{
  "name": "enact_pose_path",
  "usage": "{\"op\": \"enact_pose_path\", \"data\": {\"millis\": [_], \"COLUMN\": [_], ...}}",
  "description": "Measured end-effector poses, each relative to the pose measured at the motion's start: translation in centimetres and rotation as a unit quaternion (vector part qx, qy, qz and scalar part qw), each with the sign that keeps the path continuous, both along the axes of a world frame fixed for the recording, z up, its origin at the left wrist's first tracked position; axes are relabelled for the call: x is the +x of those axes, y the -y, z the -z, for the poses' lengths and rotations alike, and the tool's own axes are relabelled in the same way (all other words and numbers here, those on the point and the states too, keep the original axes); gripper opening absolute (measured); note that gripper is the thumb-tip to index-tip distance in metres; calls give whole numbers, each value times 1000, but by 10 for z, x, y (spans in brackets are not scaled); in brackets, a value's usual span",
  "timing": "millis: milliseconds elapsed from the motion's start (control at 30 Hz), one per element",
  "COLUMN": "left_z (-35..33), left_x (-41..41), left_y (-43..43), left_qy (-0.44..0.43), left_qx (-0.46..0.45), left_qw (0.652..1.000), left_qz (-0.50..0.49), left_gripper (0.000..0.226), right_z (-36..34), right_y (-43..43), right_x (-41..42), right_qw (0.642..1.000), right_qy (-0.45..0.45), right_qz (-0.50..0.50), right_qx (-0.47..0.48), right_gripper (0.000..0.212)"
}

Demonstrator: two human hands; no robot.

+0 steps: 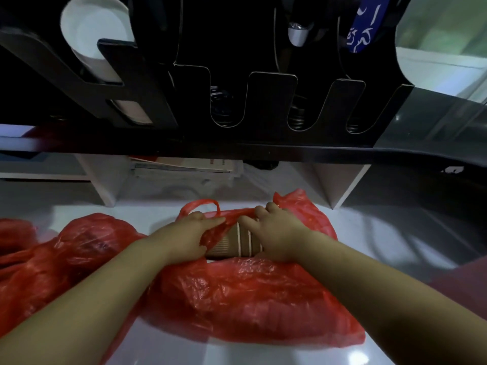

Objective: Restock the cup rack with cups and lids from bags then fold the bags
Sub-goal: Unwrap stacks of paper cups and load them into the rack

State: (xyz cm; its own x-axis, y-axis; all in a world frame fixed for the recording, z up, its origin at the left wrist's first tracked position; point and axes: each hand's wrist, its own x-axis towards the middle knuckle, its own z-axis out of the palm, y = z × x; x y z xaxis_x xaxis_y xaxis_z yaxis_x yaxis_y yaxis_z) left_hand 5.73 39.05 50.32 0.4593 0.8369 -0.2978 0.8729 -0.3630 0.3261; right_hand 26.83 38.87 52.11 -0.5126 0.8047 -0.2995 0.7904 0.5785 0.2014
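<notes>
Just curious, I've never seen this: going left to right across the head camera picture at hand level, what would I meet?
Crumpled red bag, left hand, stack of brown paper cups, right hand. The open red bag spans the middle, so unplaced.

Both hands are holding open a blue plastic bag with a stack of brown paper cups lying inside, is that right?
Not quite: the bag is red, not blue. The head view shows the left hand and the right hand holding it open, with the stack of brown paper cups lying inside.
</notes>
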Motion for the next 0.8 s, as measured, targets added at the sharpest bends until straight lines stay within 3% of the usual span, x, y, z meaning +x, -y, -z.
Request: {"op": "enact_pose_path", "data": {"millis": [167, 300, 433, 667, 800], "left_z": [5, 10, 8, -3, -11], "left_x": [1, -4, -6, -10, -8], "left_y": [1, 6, 10, 10, 15], "left_qy": [19, 46, 48, 13, 60], "left_qx": [-17, -26, -35, 8, 35], "left_qw": [999, 998, 998, 1000, 998], "left_qz": [-30, -19, 11, 17, -4], "left_gripper": [81, 80, 95, 94, 89], "right_z": [12, 12, 12, -8, -27], "right_y": [-6, -6, 0, 7, 15], "right_x": [-12, -8, 3, 37, 50], "right_qw": [998, 999, 1000, 988, 941], "right_qy": [56, 31, 5, -155, -323], "right_qz": [11, -7, -12, -8, 100], "right_qx": [18, 27, 24, 8, -21], "right_gripper": [82, 79, 80, 84, 79]}}
